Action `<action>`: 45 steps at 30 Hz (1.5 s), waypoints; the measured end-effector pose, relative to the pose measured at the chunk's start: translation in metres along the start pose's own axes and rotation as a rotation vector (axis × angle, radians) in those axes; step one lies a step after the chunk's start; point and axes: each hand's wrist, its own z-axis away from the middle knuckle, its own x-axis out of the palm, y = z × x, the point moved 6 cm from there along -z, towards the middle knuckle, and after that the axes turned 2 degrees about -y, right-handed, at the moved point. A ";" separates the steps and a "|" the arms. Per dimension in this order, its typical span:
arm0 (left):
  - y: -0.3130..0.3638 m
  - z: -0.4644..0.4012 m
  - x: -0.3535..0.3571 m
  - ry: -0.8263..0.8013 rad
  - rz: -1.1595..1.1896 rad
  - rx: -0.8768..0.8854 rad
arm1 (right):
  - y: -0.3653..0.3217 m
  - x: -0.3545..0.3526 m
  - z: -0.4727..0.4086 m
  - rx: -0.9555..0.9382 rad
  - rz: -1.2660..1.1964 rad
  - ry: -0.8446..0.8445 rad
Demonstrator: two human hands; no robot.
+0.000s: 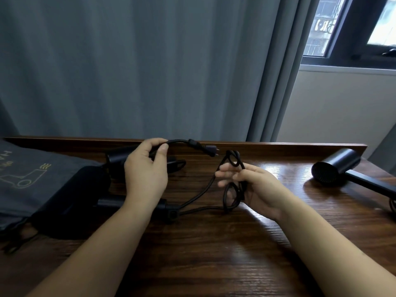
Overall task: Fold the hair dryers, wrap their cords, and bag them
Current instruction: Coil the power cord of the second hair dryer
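A black folded hair dryer lies on the wooden table at the left, its handle toward the middle. Its black cord runs right into a small coil that my right hand holds, loops showing above and below the fingers. My left hand pinches the cord's far end just behind the plug, lifted above the table. Another black dryer lies partly hidden behind my left hand. A third dryer, unfolded, rests at the right.
Dark grey drawstring bags with a yellow dryer drawing lie at the far left, cords trailing to the front edge. Grey curtains hang behind the table's raised back edge. A window is at the upper right.
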 end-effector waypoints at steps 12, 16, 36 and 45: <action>0.021 0.026 0.033 -0.370 -0.292 0.390 | -0.007 0.013 0.005 -0.140 0.028 -0.253; 0.025 0.043 0.046 -0.650 -0.087 0.332 | -0.009 0.017 0.006 -0.298 0.342 -0.168; 0.020 0.046 0.054 -0.753 0.733 -0.263 | 0.015 0.032 0.004 -0.226 0.626 -0.362; 0.021 0.038 0.045 -0.702 0.611 -0.214 | -0.009 0.013 -0.004 -0.405 0.309 0.006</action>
